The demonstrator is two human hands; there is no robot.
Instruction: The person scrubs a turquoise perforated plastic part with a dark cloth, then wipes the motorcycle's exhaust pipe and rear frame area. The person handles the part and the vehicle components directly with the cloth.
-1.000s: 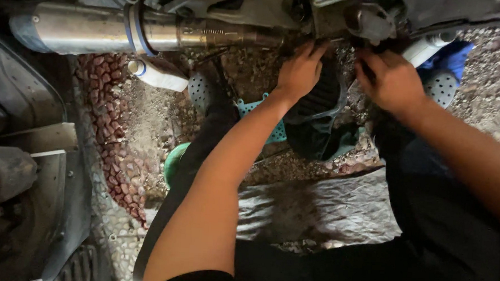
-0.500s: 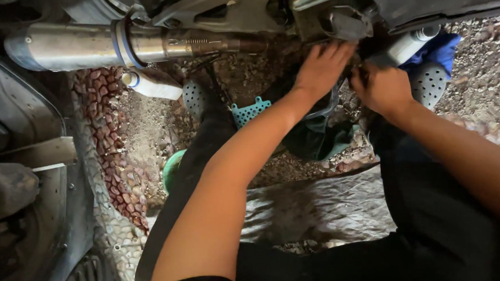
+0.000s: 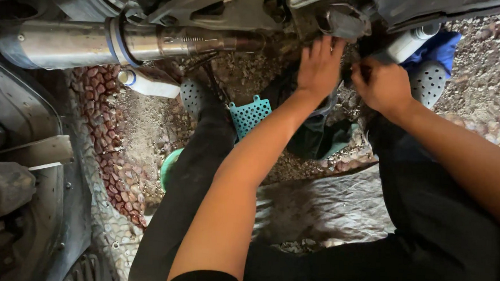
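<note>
The ground is rough gravel with small reddish stones, and a crumpled grey tarp lies over it where the person sits. Everything hangs low overhead: a long metal exhaust pipe runs across the top of the view, and right of the pipe a grey metal bracket sticks down from the vehicle's underside.

The left hand reaches up just below that bracket, its fingers stretched out flat and close together against the dark parts there. The right hand, just right of the left hand, is closed in a fist around something small and dark; what it is cannot be made out.

Below the pipe lies a white tube on the gravel, and farther right of the pipe a teal perforated basket sits between the person's legs. A green bowl peeks out beside the left leg.

Room is tight: the pipe and bracket close the top, dark vehicle panels wall the left edge under the pipe, and open gravel remains only between the pipe and the tarp.
</note>
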